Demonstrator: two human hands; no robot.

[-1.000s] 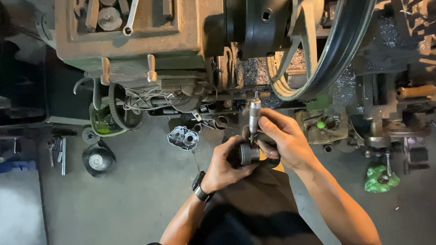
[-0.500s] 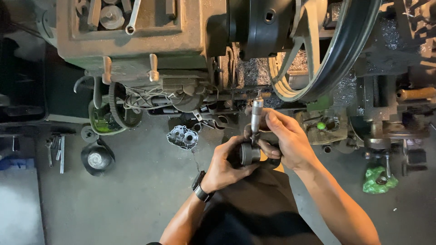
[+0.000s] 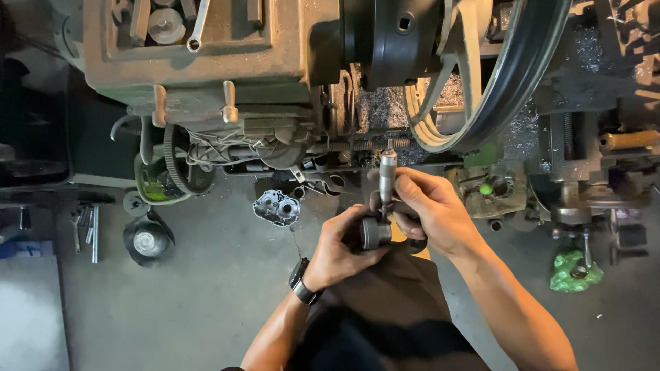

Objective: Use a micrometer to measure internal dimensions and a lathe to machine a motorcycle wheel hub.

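Note:
My left hand (image 3: 342,249) grips a short grey metal cylinder (image 3: 375,233) in front of my body. My right hand (image 3: 427,209) holds a micrometer (image 3: 388,177) by its silver barrel, which points up toward the machine; its frame is mostly hidden behind my fingers and sits around the cylinder. Both hands touch each other at the part. A black watch (image 3: 300,282) is on my left wrist.
A large old lathe (image 3: 227,62) with a big pulley wheel (image 3: 502,89) fills the top. On the grey concrete floor lie a small cast aluminium housing (image 3: 276,207), a black round part (image 3: 147,240), loose tools (image 3: 86,223) and a green rag (image 3: 574,269).
The hands have stayed in nearly the same place with the cylinder and the micrometer; only a slight shift of the fingers and of the view shows.

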